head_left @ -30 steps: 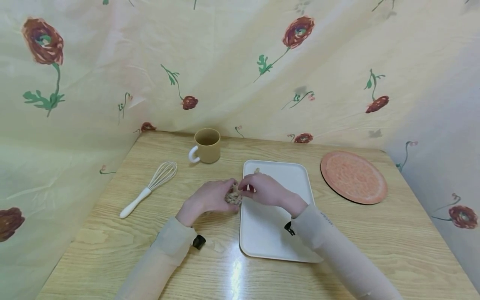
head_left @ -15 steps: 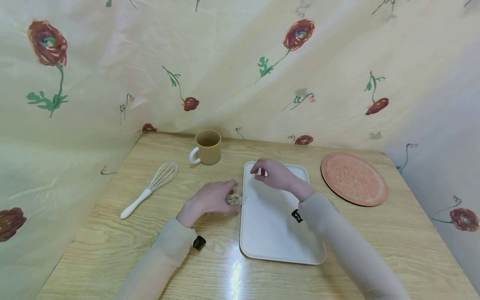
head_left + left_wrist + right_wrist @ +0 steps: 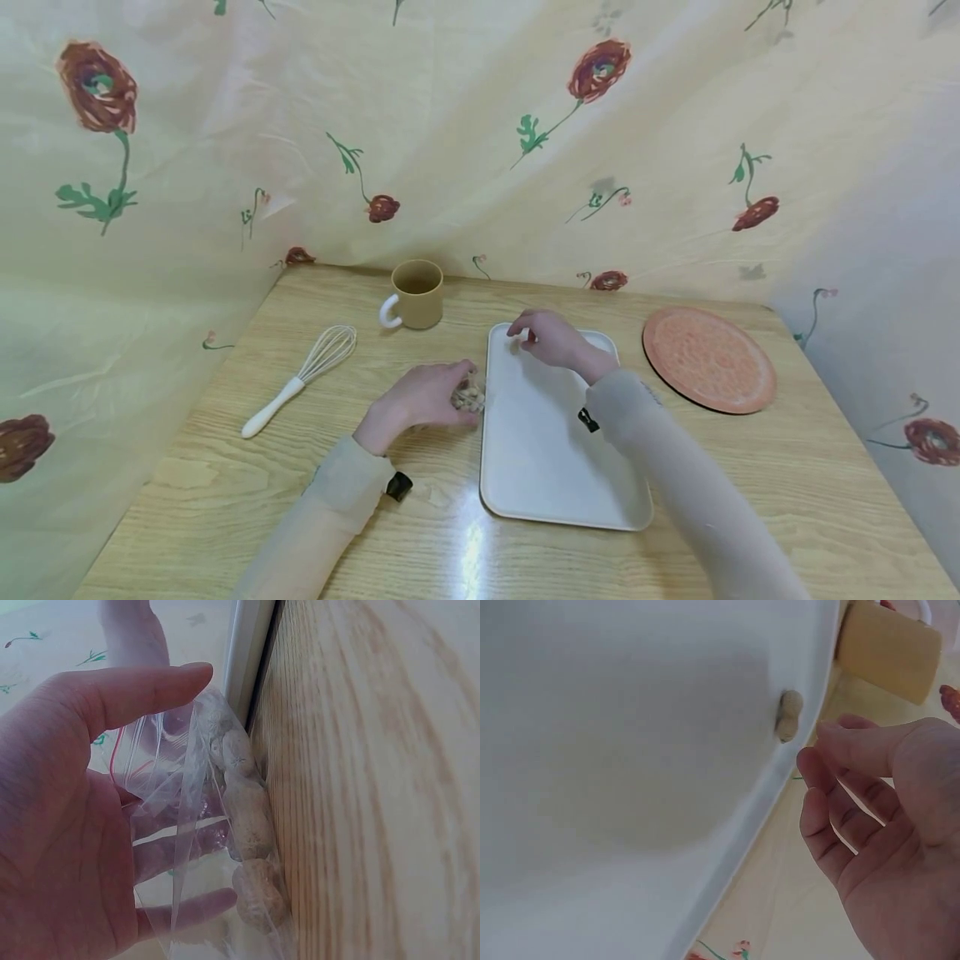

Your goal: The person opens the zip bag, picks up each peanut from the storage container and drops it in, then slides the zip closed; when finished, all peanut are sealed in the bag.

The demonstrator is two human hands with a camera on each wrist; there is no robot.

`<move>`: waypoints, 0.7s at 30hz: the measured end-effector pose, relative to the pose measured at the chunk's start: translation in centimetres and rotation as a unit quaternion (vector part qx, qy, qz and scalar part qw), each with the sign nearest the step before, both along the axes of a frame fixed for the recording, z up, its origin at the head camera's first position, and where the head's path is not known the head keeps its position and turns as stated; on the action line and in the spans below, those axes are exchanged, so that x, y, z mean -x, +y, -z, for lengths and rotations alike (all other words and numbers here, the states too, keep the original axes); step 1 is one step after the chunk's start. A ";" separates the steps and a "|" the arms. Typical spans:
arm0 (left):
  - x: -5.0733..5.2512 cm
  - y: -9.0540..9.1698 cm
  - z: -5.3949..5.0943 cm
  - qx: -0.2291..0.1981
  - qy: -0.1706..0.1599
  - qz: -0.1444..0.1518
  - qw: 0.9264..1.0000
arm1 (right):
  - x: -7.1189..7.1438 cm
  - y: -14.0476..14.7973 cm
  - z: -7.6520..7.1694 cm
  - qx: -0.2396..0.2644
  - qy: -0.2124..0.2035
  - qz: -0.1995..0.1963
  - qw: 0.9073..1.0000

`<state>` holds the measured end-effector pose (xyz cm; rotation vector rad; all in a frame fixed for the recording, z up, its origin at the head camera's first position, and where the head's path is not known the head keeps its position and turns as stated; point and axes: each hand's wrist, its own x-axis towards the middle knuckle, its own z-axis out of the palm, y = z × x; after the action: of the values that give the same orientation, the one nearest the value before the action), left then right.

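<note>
My left hand (image 3: 429,393) holds a clear zip bag of peanuts (image 3: 468,395) upright on the table at the tray's left edge. In the left wrist view, the thumb and fingers curve around the clear bag (image 3: 196,825), with several unshelled peanuts (image 3: 251,817) at its bottom. Over the far left part of the white tray (image 3: 555,450) hovers my right hand (image 3: 555,337), its fingers loosely bent and nothing between them. One peanut (image 3: 788,716) lies on the tray just off those fingertips in the right wrist view; the hand hides it in the head view.
A tan mug (image 3: 417,296) with a white handle stands behind the bag. To the left lies a white whisk (image 3: 302,379). A round pink placemat (image 3: 708,358) is right of the tray. Flower-patterned cloth (image 3: 450,125) hangs along the table's back.
My right hand has moved from the bag's mouth away to the tray's far left end, and its fingers have loosened. My left hand stays around the bag.
</note>
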<state>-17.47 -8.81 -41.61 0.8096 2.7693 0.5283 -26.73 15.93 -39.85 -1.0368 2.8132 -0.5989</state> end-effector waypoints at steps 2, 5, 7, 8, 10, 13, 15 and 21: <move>0.0 0.0 0.0 -0.002 0.001 0.001 1.000 | 0.2 0.0 0.5 -0.008 0.002 0.002 1.000; 0.0 0.0 0.0 -0.001 0.004 0.003 1.000 | 0.3 -0.1 1.1 -0.016 -0.010 0.013 1.000; 0.0 0.1 -0.1 -0.001 0.006 0.004 1.000 | 0.3 -0.1 1.5 -0.019 -0.022 0.026 0.999; 0.0 0.1 -0.1 -0.001 0.007 0.004 1.000 | 0.3 -0.1 1.7 -0.019 -0.028 0.032 0.999; 0.0 0.1 0.0 0.003 0.006 0.003 1.000 | 0.2 -0.1 1.8 -0.016 -0.031 0.042 0.999; 0.0 0.1 0.0 0.003 0.001 0.001 1.000 | 0.2 -0.2 2.0 -0.018 -0.024 0.049 0.998; 0.0 0.1 0.0 0.003 -0.002 0.000 1.000 | 0.2 -0.1 2.1 -0.021 -0.017 0.048 0.999; 0.0 0.0 0.1 0.002 -0.002 -0.001 1.000 | 0.1 0.0 2.3 -0.023 -0.014 0.048 0.998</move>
<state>-17.46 -8.80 -41.67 0.8052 2.7665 0.5250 -26.84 15.88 -42.11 -0.8816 2.8511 -0.5495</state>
